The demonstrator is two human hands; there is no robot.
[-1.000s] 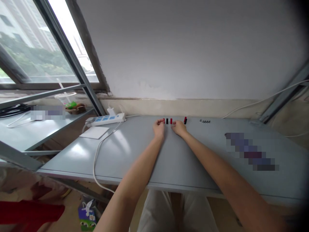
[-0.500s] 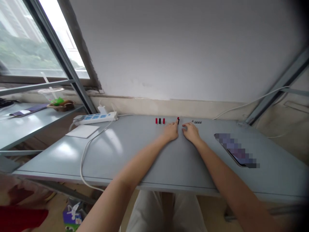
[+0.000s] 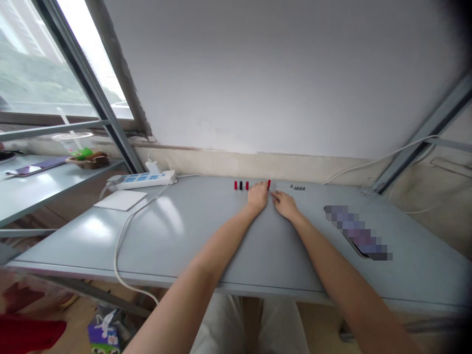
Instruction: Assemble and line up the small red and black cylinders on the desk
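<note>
Grey, smooth metal table point(image 3: 177, 231); white power strip point(image 3: 142, 180) far left. Three small red and black cylinders point(image 3: 241, 185) stand in a row. Left hand point(image 3: 257, 195) and right hand point(image 3: 283, 203) close on a red cylinder point(image 3: 269, 184); pinch cannot be told. Judged: lining it up next needs a fine, upright placement

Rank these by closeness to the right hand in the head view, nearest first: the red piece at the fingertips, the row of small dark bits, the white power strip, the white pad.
From the right hand:
1. Red piece, just left of its fingertips.
2. Small dark bits, to its right, near the wall.
3. White power strip, far left, at the table's back.
4. White pad, farther left still, in front of the strip.
</note>
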